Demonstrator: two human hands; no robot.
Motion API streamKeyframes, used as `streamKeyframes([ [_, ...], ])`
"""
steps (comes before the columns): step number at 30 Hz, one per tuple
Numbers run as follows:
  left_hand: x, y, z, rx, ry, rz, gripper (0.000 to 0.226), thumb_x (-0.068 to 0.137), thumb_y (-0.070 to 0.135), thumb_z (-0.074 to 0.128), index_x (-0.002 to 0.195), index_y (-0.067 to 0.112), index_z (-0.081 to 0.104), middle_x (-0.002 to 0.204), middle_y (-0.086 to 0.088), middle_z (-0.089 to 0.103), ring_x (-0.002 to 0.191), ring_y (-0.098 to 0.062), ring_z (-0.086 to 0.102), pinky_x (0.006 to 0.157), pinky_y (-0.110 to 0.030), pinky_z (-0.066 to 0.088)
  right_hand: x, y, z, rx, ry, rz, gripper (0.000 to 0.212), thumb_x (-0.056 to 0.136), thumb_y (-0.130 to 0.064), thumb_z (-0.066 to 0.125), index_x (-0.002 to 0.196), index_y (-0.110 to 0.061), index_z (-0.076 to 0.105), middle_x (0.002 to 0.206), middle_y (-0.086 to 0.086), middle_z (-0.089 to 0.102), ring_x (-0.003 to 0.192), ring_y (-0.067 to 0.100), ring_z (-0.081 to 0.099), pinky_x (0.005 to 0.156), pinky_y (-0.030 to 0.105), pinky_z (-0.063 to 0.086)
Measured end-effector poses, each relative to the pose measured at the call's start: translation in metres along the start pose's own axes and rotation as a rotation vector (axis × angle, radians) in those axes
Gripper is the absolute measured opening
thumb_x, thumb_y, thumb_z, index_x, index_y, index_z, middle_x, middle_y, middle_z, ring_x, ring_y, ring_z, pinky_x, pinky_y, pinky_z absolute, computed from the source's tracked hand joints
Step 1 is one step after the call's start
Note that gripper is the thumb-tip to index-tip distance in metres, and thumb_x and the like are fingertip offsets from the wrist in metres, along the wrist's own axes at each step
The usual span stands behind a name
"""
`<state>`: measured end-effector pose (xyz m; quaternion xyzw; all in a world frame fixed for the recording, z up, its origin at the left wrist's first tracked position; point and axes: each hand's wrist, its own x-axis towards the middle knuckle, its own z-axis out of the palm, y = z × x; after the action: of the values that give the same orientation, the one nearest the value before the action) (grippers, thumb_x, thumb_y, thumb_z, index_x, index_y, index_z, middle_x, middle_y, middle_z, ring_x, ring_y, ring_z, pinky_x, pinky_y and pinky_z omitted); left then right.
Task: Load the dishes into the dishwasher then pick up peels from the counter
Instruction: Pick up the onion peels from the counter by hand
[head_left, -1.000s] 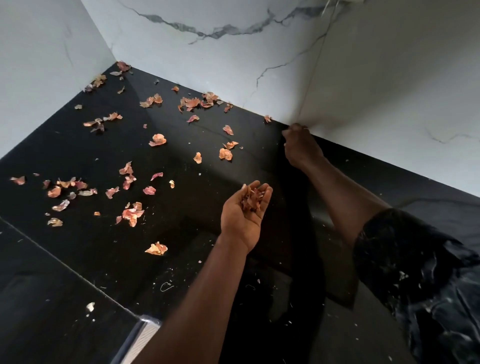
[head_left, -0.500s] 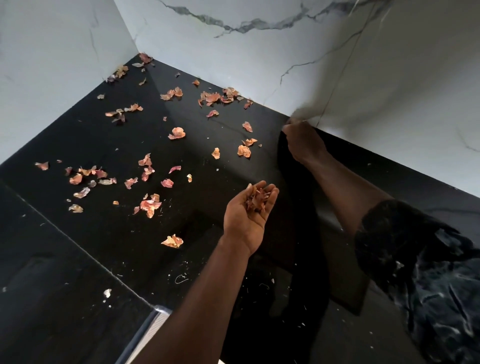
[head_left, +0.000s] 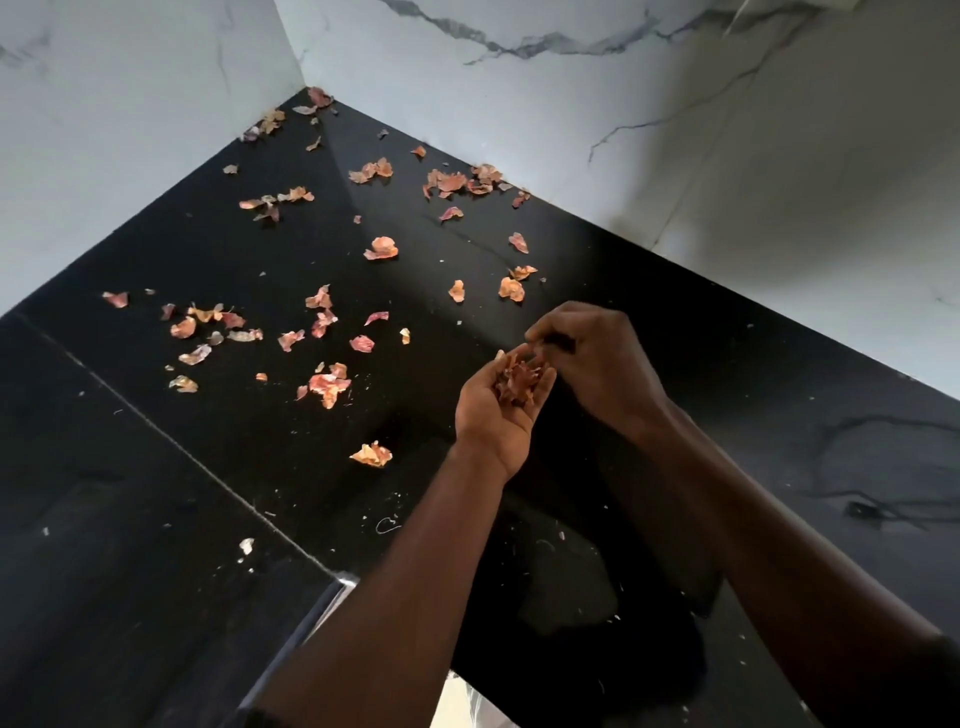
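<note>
While the left grip (head_left: 496, 415) cups peels (head_left: 518, 382), the right grip (head_left: 597, 358) pinches them from above.

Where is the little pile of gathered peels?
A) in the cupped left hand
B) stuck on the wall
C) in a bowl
A: the left hand is turned palm up, its fingers cupped round the pile of peels.

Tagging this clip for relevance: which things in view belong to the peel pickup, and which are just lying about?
Part of the job:
- left hand, cupping the gathered peels
- right hand, fingertips over that pile
- loose peels scattered on the black counter

Just lying about:
- white specks near the counter's front edge
- marble wall
</note>
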<state>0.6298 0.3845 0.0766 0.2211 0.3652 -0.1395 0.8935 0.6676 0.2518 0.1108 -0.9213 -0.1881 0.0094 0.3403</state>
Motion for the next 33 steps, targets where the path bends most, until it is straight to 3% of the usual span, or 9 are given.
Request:
streamKeyframes([
  [3,-0.005,0.009,-0.004,-0.008,-0.015,0.026,0.029,0.104,0.021,0.048,0.117,0.002,0.067,0.101,-0.014,0.075,0.088,-0.021,0.074,0.082,-0.032,0.059,0.004,-0.024,0.004,-0.041,-0.106,-0.078,0.014,0.094,-0.023,0.069,0.106,-0.018,0.074,0.107,-0.007,0.07,0.092,0.004,0.067,0.082,0.018,0.055],
  [8,-0.009,0.028,-0.015,-0.076,-0.035,0.075,0.033,0.106,0.021,0.048,0.12,-0.004,0.065,0.119,-0.026,0.069,0.108,-0.034,0.071,0.093,-0.037,0.059,0.07,-0.012,0.001,-0.047,-0.009,-0.084,0.019,0.095,-0.024,0.066,0.092,-0.009,0.078,0.083,0.001,0.075,0.068,0.006,0.067,0.063,0.005,0.043],
  [9,-0.011,0.031,-0.018,-0.082,-0.035,0.08,0.032,0.106,0.021,0.048,0.118,-0.004,0.065,0.119,-0.026,0.068,0.11,-0.035,0.07,0.094,-0.037,0.059,0.089,-0.001,0.002,-0.068,0.041,-0.04,0.018,0.093,-0.021,0.066,0.094,-0.009,0.078,0.088,0.004,0.076,0.074,0.01,0.069,0.067,0.004,0.042],
  [11,-0.014,0.036,-0.023,-0.086,-0.038,0.089,0.032,0.106,0.02,0.048,0.117,-0.003,0.066,0.122,-0.026,0.068,0.111,-0.035,0.07,0.094,-0.037,0.059,0.124,0.022,0.009,-0.15,0.071,0.055,0.026,0.09,-0.016,0.057,0.103,-0.005,0.076,0.104,0.013,0.075,0.096,0.026,0.07,0.084,0.019,0.05],
  [13,-0.017,0.038,-0.027,-0.078,-0.033,0.101,0.032,0.106,0.02,0.048,0.117,-0.004,0.066,0.122,-0.026,0.068,0.112,-0.035,0.069,0.093,-0.037,0.059,0.149,0.038,0.021,-0.282,-0.041,0.085,0.038,0.091,-0.007,0.051,0.126,-0.003,0.067,0.131,0.02,0.064,0.122,0.035,0.059,0.103,0.036,0.048],
  [16,-0.022,0.039,-0.034,-0.064,-0.038,0.106,0.031,0.106,0.019,0.048,0.116,-0.004,0.066,0.116,-0.026,0.07,0.11,-0.035,0.07,0.095,-0.038,0.058,0.163,0.05,0.039,-0.435,-0.256,0.043,0.047,0.094,0.001,0.053,0.14,-0.006,0.056,0.153,0.014,0.045,0.139,0.033,0.044,0.113,0.041,0.04],
  [22,-0.028,0.035,-0.04,-0.04,-0.032,0.102,0.032,0.106,0.021,0.049,0.117,-0.003,0.066,0.116,-0.024,0.071,0.109,-0.033,0.071,0.094,-0.037,0.059,0.146,0.089,0.03,-0.467,-0.096,0.086,0.027,0.085,0.001,0.06,0.109,-0.003,0.073,0.12,0.017,0.065,0.111,0.037,0.063,0.097,0.041,0.053],
  [29,-0.033,0.016,-0.026,0.004,-0.05,0.059,0.031,0.106,0.02,0.048,0.116,-0.003,0.066,0.118,-0.024,0.07,0.108,-0.033,0.071,0.093,-0.036,0.059,0.119,0.075,0.023,-0.459,-0.115,0.111,0.032,0.09,-0.013,0.067,0.122,-0.011,0.068,0.121,0.016,0.064,0.113,0.037,0.06,0.095,0.041,0.05],
  [33,-0.037,0.009,-0.022,0.025,-0.066,0.05,0.031,0.105,0.021,0.049,0.117,-0.002,0.067,0.124,-0.025,0.067,0.112,-0.033,0.069,0.094,-0.036,0.058,0.104,0.063,0.036,-0.541,-0.041,0.069,0.016,0.091,-0.004,0.056,0.09,-0.002,0.072,0.1,0.019,0.064,0.092,0.039,0.064,0.073,0.036,0.051],
])
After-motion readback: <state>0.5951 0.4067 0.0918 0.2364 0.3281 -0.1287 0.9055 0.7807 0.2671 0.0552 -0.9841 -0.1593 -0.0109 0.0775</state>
